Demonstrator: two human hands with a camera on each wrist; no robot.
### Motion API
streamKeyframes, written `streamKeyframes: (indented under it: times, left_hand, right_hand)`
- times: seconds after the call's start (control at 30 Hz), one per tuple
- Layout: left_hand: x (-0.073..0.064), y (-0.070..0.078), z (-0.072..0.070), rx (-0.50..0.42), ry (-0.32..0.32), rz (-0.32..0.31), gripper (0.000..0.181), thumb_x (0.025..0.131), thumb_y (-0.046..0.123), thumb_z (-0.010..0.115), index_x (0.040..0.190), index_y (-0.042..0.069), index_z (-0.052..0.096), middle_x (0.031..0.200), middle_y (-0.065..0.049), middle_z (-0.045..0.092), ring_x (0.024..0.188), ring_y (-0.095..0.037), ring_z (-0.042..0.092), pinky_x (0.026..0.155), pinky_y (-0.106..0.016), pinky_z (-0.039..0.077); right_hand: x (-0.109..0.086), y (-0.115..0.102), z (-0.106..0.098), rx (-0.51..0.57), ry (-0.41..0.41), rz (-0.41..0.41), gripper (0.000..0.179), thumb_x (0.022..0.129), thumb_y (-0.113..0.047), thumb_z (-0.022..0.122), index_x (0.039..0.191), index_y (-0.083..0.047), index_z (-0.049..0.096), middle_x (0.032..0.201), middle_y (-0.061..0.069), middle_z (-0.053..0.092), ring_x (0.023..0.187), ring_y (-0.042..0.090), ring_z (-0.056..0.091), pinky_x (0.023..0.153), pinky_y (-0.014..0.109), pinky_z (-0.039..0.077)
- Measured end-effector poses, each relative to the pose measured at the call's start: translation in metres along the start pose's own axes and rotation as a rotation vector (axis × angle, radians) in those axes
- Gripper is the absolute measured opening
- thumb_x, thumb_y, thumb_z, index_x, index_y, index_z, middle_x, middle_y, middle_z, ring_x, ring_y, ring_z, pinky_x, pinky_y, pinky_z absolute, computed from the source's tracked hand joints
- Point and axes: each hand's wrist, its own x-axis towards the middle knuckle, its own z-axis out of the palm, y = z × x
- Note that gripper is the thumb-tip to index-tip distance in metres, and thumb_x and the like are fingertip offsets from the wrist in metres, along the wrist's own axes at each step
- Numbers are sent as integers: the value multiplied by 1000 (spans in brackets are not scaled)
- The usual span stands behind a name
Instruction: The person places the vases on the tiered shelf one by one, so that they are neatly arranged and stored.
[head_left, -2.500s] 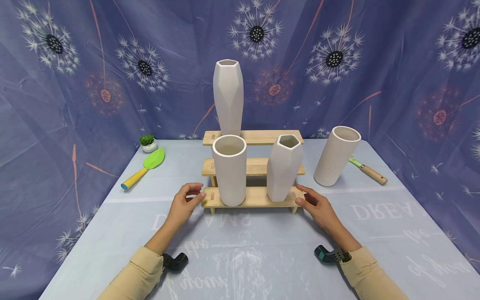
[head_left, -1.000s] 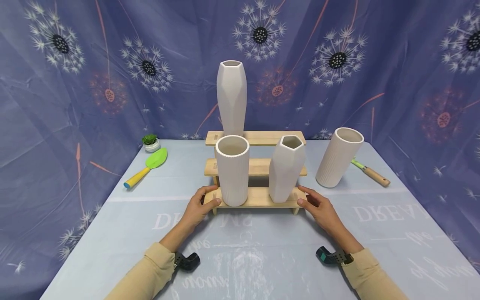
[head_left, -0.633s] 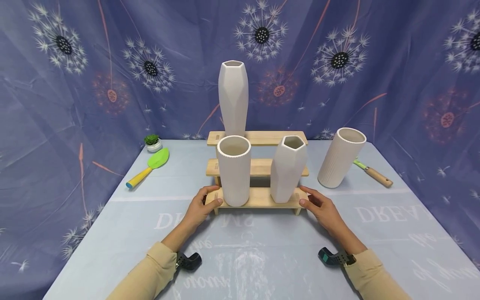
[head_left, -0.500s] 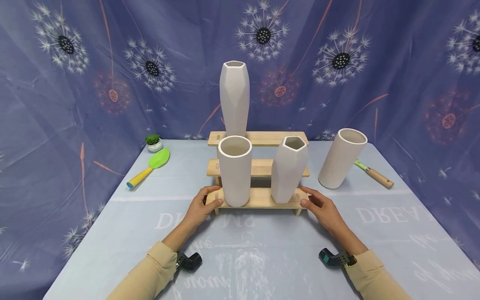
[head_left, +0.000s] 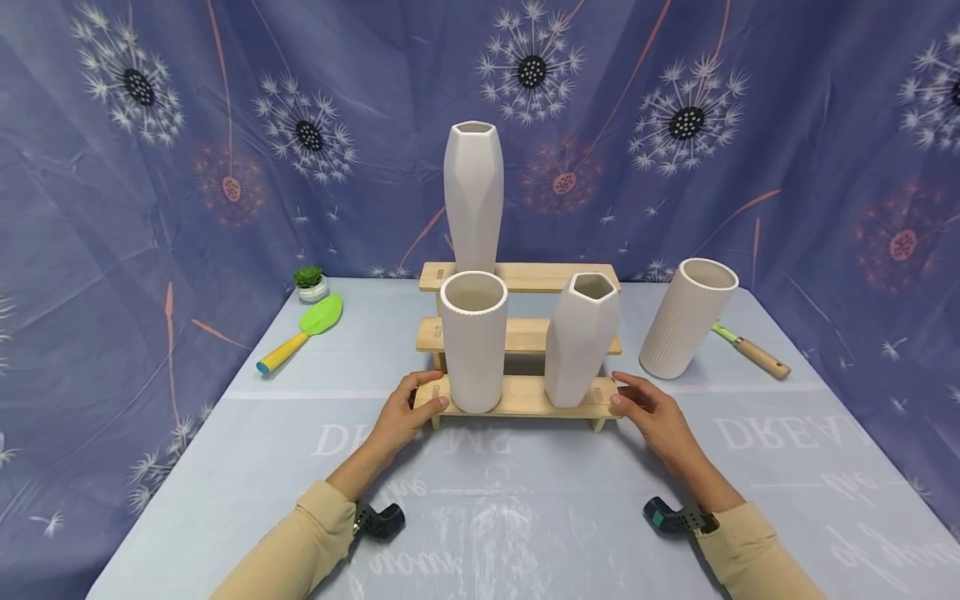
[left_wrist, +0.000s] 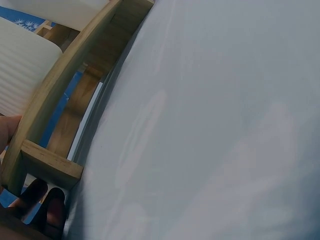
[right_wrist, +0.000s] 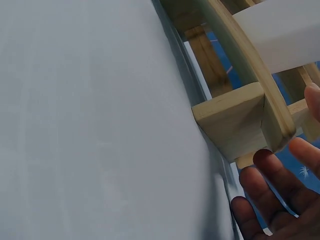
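Note:
A three-tier wooden display stand (head_left: 525, 395) stands mid-table. My left hand (head_left: 396, 418) holds the left end of its bottom shelf, thumb on top; in the left wrist view its other fingers (left_wrist: 54, 207) reach below the board. At the opposite end my right hand (head_left: 658, 418) is at the shelf's edge, its fingers (right_wrist: 282, 177) spread and loosely extended in the right wrist view. On the bottom shelf are a white ribbed cylindrical vase (head_left: 476, 354) and a white faceted vase (head_left: 579, 346). A taller faceted vase (head_left: 474, 196) is on the top shelf, its base partly hidden.
Right of the stand, another ribbed vase (head_left: 684, 321) is on the table, partly hiding a green garden tool with a wooden handle (head_left: 761, 358). A green trowel with a yellow handle (head_left: 300, 335) and a small potted succulent (head_left: 309, 283) are at the left. A patterned curtain (head_left: 360, 217) hangs behind.
My left hand has moved right and taken hold of the shelf's left end. My right hand has just shifted slightly outward, loosening from the right end. The view has drifted a little.

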Motion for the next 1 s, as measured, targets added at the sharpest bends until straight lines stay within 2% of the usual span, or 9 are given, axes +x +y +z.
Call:
streamKeyframes:
  times: [0.13, 0.3, 0.63, 0.87, 1.0]
  left_hand:
    - [-1, 1, 0, -7, -4, -6, 48, 89, 23, 66, 133, 14, 49, 136, -10, 46, 109, -15, 50, 84, -19, 44]
    - [-3, 1, -1, -9, -14, -12, 50, 90, 22, 65, 135, 14, 46, 136, -11, 46, 109, -15, 50, 84, -19, 44]
    - [-3, 2, -1, -32, -23, -15, 49, 90, 21, 65, 135, 13, 47, 136, -11, 45, 108, -14, 49, 84, -19, 44]
    - [-9, 21, -2, -42, -38, -24, 47, 89, 14, 64, 133, 7, 48, 131, -17, 48, 101, -12, 51, 80, -20, 45]
    - [-12, 29, -2, -33, -36, -25, 46, 90, 13, 63, 133, 6, 48, 127, -19, 50, 97, -11, 51, 78, -20, 46]
  right_hand:
    - [-2, 0, -3, -1, 19, -24, 50, 93, -34, 60, 135, -11, 50, 114, 10, 62, 90, -5, 54, 74, 19, 45]
    - [-4, 2, -9, 29, 29, -56, 49, 93, -29, 59, 134, -4, 49, 116, 15, 63, 92, -11, 55, 76, 14, 46]
    - [-7, 2, -23, -65, 63, -18, 54, 93, -35, 58, 137, -6, 46, 124, 19, 59, 91, -17, 49, 75, 9, 44]
    - [-8, 6, -34, -97, 120, 18, 58, 93, -39, 58, 138, -5, 43, 128, 20, 55, 91, -19, 44, 76, 5, 39]
    - [-8, 8, -39, -114, 180, 35, 60, 92, -40, 58, 137, -4, 43, 128, 19, 55, 96, -13, 45, 77, 4, 36]
